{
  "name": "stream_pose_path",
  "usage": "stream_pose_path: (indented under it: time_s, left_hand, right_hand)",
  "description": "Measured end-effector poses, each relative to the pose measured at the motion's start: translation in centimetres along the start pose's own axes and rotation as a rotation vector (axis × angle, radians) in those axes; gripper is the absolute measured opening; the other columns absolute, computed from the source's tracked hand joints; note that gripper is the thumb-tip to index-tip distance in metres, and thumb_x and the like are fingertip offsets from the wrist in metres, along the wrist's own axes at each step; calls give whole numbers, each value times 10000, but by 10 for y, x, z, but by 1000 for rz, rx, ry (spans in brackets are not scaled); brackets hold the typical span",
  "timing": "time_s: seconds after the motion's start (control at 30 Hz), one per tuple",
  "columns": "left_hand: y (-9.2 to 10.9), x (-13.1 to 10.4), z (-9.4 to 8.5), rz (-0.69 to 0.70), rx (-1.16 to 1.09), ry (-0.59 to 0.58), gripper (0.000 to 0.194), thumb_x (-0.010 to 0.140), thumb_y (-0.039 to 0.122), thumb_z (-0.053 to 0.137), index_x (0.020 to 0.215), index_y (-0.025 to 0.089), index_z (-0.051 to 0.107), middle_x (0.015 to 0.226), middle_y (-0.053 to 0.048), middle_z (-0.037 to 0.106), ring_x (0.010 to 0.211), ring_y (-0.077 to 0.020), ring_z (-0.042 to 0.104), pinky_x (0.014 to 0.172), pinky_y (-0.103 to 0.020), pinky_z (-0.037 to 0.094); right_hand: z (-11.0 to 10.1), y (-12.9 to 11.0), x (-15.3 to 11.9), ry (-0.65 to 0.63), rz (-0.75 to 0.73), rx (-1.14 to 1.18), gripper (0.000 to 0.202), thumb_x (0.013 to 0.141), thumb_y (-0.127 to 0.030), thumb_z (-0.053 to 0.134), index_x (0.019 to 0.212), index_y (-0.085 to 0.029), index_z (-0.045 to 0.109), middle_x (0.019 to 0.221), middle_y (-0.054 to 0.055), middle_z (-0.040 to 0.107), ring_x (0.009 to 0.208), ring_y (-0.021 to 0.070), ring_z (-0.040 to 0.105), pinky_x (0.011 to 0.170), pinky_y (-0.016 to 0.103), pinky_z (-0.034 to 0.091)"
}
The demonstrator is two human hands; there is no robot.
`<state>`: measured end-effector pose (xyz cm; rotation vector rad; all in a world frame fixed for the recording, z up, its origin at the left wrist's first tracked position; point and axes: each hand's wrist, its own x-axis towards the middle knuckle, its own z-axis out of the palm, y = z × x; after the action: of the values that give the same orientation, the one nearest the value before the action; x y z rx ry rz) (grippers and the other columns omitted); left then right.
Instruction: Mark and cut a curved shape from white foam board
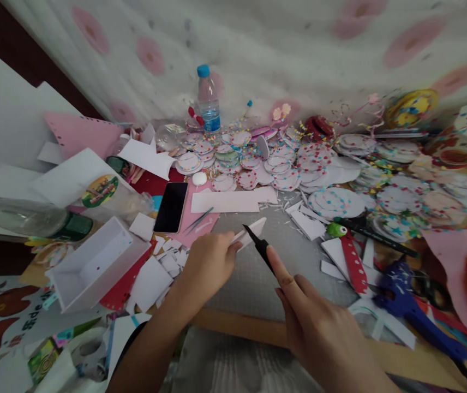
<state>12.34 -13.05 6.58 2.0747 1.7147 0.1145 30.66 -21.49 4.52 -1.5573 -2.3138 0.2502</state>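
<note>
My left hand is closed on a small white piece of board, pinching it near its left end above the grey cutting mat. Wrapped in the fingers of my right hand is a craft knife with a black handle. Its dark blade points up and left and overlaps the board piece in the view; whether it touches is not clear. Just beyond lie a long white strip of board and a pair of tweezers on pink sheet.
Many decorated white discs are piled along the back, near an upright water bottle. A phone and a white open box lie left. On the right are a blue glue gun, a red dotted strip and board scraps.
</note>
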Motion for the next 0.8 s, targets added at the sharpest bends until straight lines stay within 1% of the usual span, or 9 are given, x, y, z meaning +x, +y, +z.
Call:
stream_pose_path:
  time_s: [0.13,0.2,0.33,0.47,0.53,0.6,0.67,0.73,0.8]
  left_hand:
    - [-3,3,0,-4,-41,11,194,888,217,519,724,217,623,666,-43,660,686,-236,642,557,-281,319]
    - [-7,4,0,-1,-73,32,194,884,244,531,729,212,644,660,-41,661,682,-232,638,564,-279,335]
    - [-19,1,2,8,-353,51,115,831,242,594,849,214,704,773,-29,708,735,-213,652,628,-273,420]
    - [-32,-11,13,-59,-675,103,169,791,226,614,923,218,719,873,-29,730,777,-200,665,653,-266,473]
    - [-35,-16,19,-106,-734,198,130,769,262,651,862,208,725,795,-22,721,696,-188,642,595,-256,459]
    - [-36,-19,20,-138,-762,325,118,745,301,690,795,198,717,700,-1,689,611,-167,599,543,-244,433]
    - [-33,-20,17,-134,-744,455,149,741,334,702,741,186,693,642,13,652,588,-158,578,530,-237,422]
    - [-30,-19,10,-81,-634,541,177,772,346,682,725,175,668,653,12,647,627,-161,594,567,-235,436]
    - [-25,-18,0,21,-455,565,169,824,336,638,788,172,658,728,1,673,687,-161,617,627,-233,449]
  right_hand:
    - [2,0,3,-20,15,18,685,896,-110,306,1534,-203,78,683,7,566,354,146,545,292,224,351]
    - [1,3,6,-44,30,112,685,902,-110,310,1535,-220,71,702,21,603,412,164,589,355,231,431]
    - [-5,13,12,-115,63,370,647,937,-139,324,1531,-262,101,885,77,700,756,222,712,655,303,571]
    - [-6,18,9,-116,100,563,581,951,-198,369,1503,-298,217,1258,103,626,1104,231,636,846,341,543]
    - [-4,16,5,-85,188,672,551,944,-254,407,1479,-303,284,1146,93,676,988,231,681,767,335,564]
    - [-3,12,1,-63,341,838,540,931,-333,450,1457,-302,334,829,48,693,675,202,685,543,282,544]
    - [-5,6,-2,-54,519,1045,552,902,-407,507,1428,-294,382,581,-30,547,439,145,545,376,219,416]
    - [-7,3,-6,-62,676,1258,543,865,-458,565,1368,-287,450,539,-67,450,367,88,423,338,177,313]
    - [-8,2,-10,-112,775,1480,487,833,-489,602,1261,-266,536,590,-62,469,351,38,349,337,155,263]
